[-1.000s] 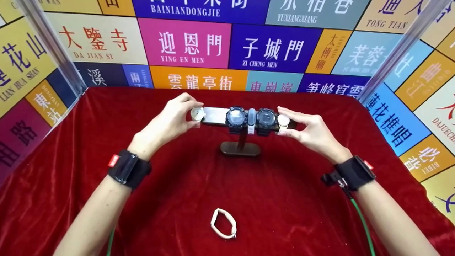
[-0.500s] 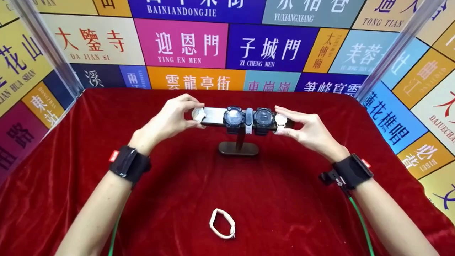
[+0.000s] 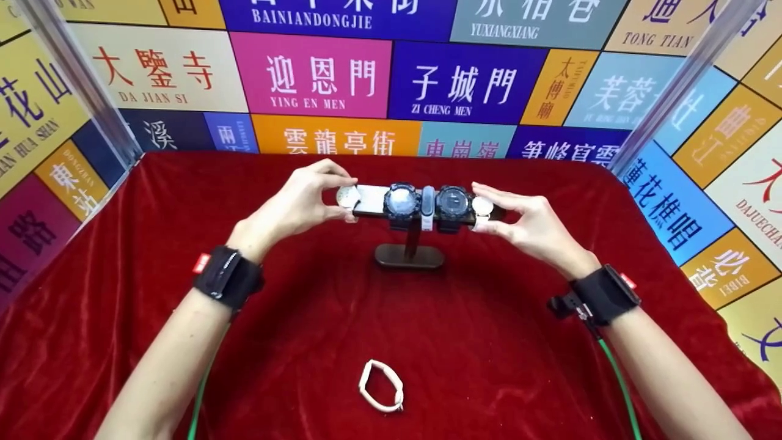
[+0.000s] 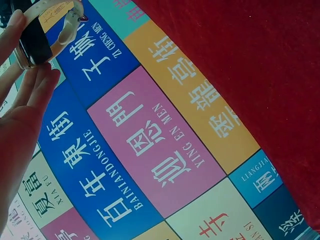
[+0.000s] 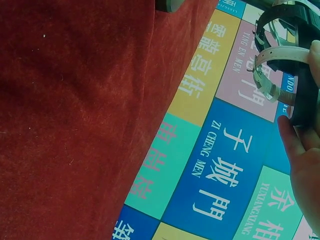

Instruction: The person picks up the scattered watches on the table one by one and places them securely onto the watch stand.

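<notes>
A dark watch stand [image 3: 412, 244] has a crossbar with a pale top at its left part [image 3: 371, 198]. My left hand [image 3: 299, 198] pinches a white-strapped wristwatch [image 3: 348, 197] at the bar's left end; in the left wrist view its strap [image 4: 69, 31] loops around the bar. My right hand [image 3: 537, 226] grips the bar's right end, fingers over and under, beside another white-strapped watch [image 3: 483, 206]. Between them on the bar sit a dark chunky watch [image 3: 401, 201], a slim fitness band [image 3: 428, 201] and a second dark chunky watch [image 3: 453, 201]. The right wrist view shows hanging straps [image 5: 265, 75].
A white looped band [image 3: 382, 386] lies on the red cloth [image 3: 476, 342] in front of the stand. Printed panels [image 3: 311, 73] stand behind, with clear posts [image 3: 684, 85] at the corners. Green cables [image 3: 620, 385] run from the wrist straps.
My left hand has moved slightly right, and its watch sits further along the bar, covering more of the pale part. My right hand keeps its grip on the right end.
</notes>
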